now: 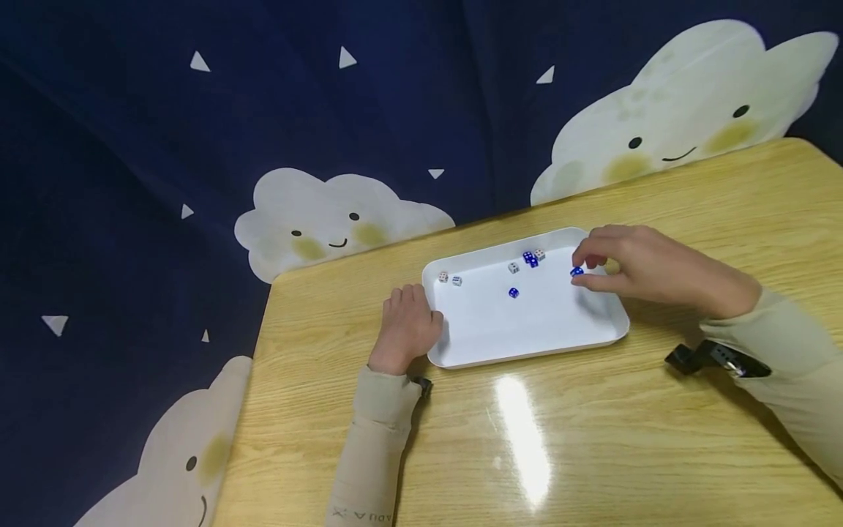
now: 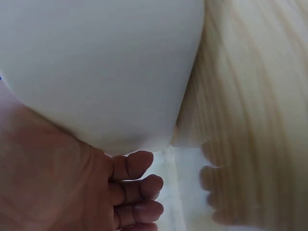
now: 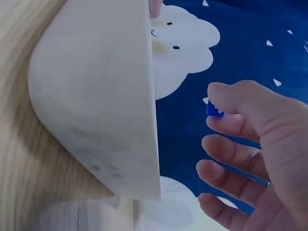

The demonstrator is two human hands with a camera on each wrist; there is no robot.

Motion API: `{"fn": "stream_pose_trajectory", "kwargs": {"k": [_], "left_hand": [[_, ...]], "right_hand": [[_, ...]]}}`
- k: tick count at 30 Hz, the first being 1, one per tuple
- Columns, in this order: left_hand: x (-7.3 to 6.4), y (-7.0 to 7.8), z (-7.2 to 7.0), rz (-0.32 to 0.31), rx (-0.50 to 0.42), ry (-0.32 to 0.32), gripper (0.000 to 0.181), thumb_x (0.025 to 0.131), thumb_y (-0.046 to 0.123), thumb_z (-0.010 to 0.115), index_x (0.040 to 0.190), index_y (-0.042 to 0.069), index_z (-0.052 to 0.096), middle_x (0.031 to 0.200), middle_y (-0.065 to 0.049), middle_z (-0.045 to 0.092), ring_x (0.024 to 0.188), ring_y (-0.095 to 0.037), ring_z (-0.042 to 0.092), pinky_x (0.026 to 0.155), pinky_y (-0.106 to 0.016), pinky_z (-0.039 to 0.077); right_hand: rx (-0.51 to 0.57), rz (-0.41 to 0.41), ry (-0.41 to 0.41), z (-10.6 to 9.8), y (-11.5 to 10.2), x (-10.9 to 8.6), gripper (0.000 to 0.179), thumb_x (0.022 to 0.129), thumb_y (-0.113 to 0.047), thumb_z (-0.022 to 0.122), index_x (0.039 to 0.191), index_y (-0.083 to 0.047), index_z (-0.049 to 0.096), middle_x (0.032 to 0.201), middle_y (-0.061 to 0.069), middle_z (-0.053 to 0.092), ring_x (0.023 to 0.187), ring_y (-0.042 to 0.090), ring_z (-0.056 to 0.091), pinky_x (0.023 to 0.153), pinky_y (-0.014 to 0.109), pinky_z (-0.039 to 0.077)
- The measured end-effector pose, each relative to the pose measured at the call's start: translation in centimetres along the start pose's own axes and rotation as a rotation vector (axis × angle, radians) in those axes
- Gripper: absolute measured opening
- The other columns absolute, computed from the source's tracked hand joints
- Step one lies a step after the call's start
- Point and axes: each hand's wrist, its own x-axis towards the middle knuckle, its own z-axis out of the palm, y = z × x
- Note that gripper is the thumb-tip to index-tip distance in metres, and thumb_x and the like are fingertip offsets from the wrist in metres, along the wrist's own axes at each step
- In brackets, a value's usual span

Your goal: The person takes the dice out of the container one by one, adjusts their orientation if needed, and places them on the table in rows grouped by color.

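Note:
A blue die is pinched between the thumb and index finger of my right hand, over the right end of a white tray. The right wrist view shows the same die at the fingertips, above the tray's rim, with the other fingers loosely bent. My left hand grips the tray's left rim, thumb on the inner side and fingers outside. Inside lie white dice at the left, a lone blue die near the middle, and a close cluster of blue dice and white dice toward the back.
The tray stands on a wooden table. Behind the table hangs a dark blue curtain with clouds and small triangles. Black straps are on the wrists over beige sleeves. A bright light reflection shows in front of the tray.

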Motion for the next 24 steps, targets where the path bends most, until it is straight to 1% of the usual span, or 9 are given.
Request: {"fn": "stream_pose_trajectory", "kwargs": {"k": [6,12,19,24], "left_hand": [[0.0,-0.1,0.0,-0.002,0.006,-0.001,0.034,0.099,0.025,0.039,0.118,-0.002,0.048,0.109,-0.015,0.049,0.100,-0.031,0.038,0.092,-0.041,0.034],[0.0,-0.1,0.1,-0.002,0.006,-0.004,0.034,0.099,0.025,0.038,0.118,-0.002,0.048,0.111,-0.016,0.049,0.100,-0.031,0.038,0.092,-0.041,0.034],[0.0,-0.1,0.1,-0.002,0.008,0.000,0.034,0.099,0.026,0.039,0.117,-0.001,0.047,0.110,-0.015,0.049,0.101,-0.032,0.038,0.091,-0.041,0.034],[0.1,-0.1,0.2,0.002,0.004,0.007,0.033,0.098,0.025,0.038,0.116,-0.001,0.047,0.108,-0.015,0.048,0.098,-0.031,0.038,0.089,-0.040,0.033]], "right_hand": [[0.018,0.042,0.023,-0.4,0.9,0.0,0.015,0.086,-0.025,0.084,0.098,-0.023,0.075,0.099,-0.007,0.072,0.089,0.011,0.065,0.075,0.035,0.055],[0.008,0.061,0.057,-0.6,1.5,-0.1,0.016,0.084,-0.022,0.085,0.097,-0.022,0.076,0.097,-0.007,0.073,0.087,0.010,0.064,0.072,0.028,0.053],[0.010,0.147,0.027,-0.9,2.0,-0.1,0.024,0.086,-0.026,0.084,0.106,-0.015,0.075,0.099,-0.001,0.073,0.088,0.013,0.063,0.070,0.028,0.052],[0.021,0.186,0.016,-0.9,2.6,-0.2,0.027,0.087,-0.029,0.083,0.109,-0.015,0.075,0.102,0.001,0.073,0.090,0.016,0.063,0.070,0.027,0.051]]}}
